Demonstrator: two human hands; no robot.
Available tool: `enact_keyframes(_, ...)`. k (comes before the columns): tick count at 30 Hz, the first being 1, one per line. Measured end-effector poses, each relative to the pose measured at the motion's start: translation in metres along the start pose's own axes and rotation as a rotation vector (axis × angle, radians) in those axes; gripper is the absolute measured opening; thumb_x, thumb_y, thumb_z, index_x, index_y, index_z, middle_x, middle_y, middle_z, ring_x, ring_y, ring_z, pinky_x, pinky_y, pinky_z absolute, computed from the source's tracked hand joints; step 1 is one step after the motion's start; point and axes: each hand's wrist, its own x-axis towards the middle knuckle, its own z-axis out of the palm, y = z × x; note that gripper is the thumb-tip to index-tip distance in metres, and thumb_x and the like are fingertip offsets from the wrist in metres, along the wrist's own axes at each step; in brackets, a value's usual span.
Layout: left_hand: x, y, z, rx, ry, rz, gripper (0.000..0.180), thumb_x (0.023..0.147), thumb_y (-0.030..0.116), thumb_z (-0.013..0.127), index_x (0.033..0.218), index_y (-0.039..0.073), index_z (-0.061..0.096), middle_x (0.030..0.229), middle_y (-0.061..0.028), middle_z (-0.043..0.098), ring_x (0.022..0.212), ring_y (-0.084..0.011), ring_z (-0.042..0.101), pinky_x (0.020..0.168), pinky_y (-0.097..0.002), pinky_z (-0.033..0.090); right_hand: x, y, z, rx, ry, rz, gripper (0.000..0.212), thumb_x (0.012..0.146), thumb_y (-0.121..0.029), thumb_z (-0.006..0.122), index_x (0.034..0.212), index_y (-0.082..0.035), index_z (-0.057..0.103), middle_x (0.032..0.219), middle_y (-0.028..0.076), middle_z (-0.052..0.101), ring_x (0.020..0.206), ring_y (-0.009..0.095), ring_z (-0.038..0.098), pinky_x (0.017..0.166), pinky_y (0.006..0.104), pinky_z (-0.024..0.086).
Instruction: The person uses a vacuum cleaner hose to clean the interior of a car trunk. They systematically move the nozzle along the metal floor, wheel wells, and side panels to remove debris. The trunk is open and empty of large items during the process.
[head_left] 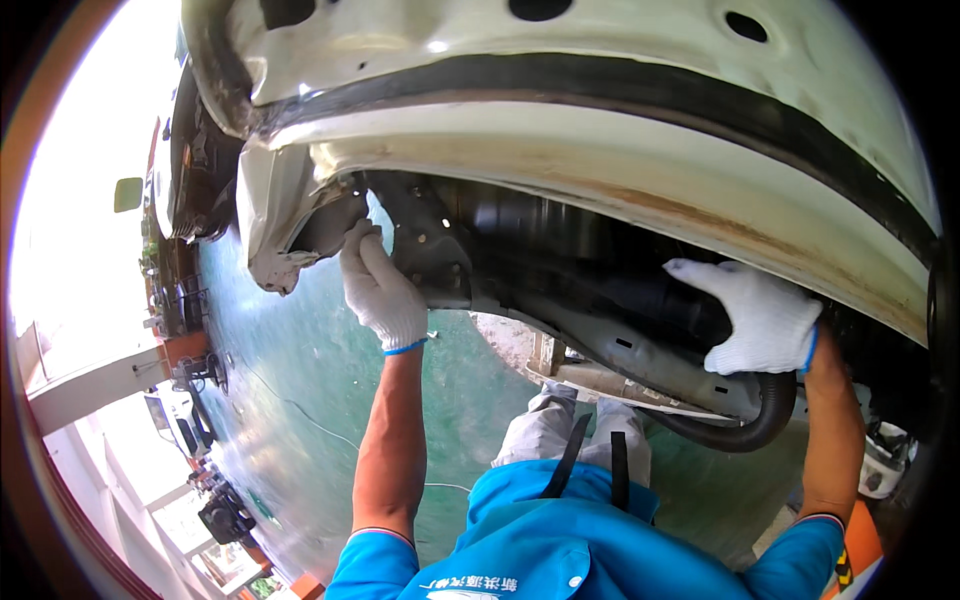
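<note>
Along the pale car body (620,150), a black inner structure (560,305) lies between the left hand (383,295), fingers narrow, grip unclear, and the right hand (765,318), spread wide beside a corrugated hose (772,415), green floor (300,340) below.

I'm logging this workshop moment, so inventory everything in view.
Vehicle body: one, pale, across top
Long strip: one, black, along vehicle body
Bent metal corner: one, pale, upper left
Frame panels: uncountable, dark, middle
Corrugated hose: one, black, lower right
Floor: one, green, left and centre
Cable: at least one, whitish, on floor
Rounded object: one, white, right edge
Distant clutter: uncountable, mixed, left
Straps: two, black, bottom centre
Trousers: one pair, grey, bottom centre
Shirt: one, blue, bottom
Forearms: two, bare, lower left and right
Left grip: one, white-gloved, blue cuff edge, at frame panels
Right grip: one, white-gloved, blue cuff edge, just above hose
</note>
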Motion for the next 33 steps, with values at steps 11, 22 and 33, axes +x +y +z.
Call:
enact_keyframes(11,-0.004,0.014,-0.001,0.088,-0.015,-0.005,0.035,0.112,0.025,0.053,0.132,0.001,0.070,0.121,-0.0104,0.074,0.104,-0.0188,0.068,0.087,-0.0327,0.057,0.020,-0.004,-0.004,0.205,-0.144,-0.005,0.103,0.063,-0.029,0.091,0.158,-0.006,0.056,0.121,0.029,0.076,0.109,0.041,0.076,0.100,0.0439,0.059)
enact_keyframes(22,-0.002,0.016,0.002,0.085,-0.057,-0.050,0.039,0.113,0.028,0.052,0.138,0.001,0.067,0.124,-0.0147,0.073,0.112,-0.0214,0.071,0.074,-0.0325,0.062,0.038,0.004,0.012,0.338,-0.235,-0.020,0.101,0.058,-0.031,0.092,0.151,-0.007,0.063,0.109,0.023,0.079,0.097,0.037,0.077,0.091,0.0419,0.062)
enact_keyframes(33,-0.001,0.005,0.001,0.073,-0.051,0.022,0.039,0.114,0.026,0.052,0.137,-0.001,0.067,0.121,-0.0143,0.073,0.110,-0.0220,0.071,0.080,-0.0346,0.063,0.036,0.008,0.040,0.176,-0.201,0.091,0.096,0.062,-0.031,0.089,0.152,-0.011,0.063,0.113,0.024,0.079,0.106,0.041,0.076,0.096,0.0460,0.060)
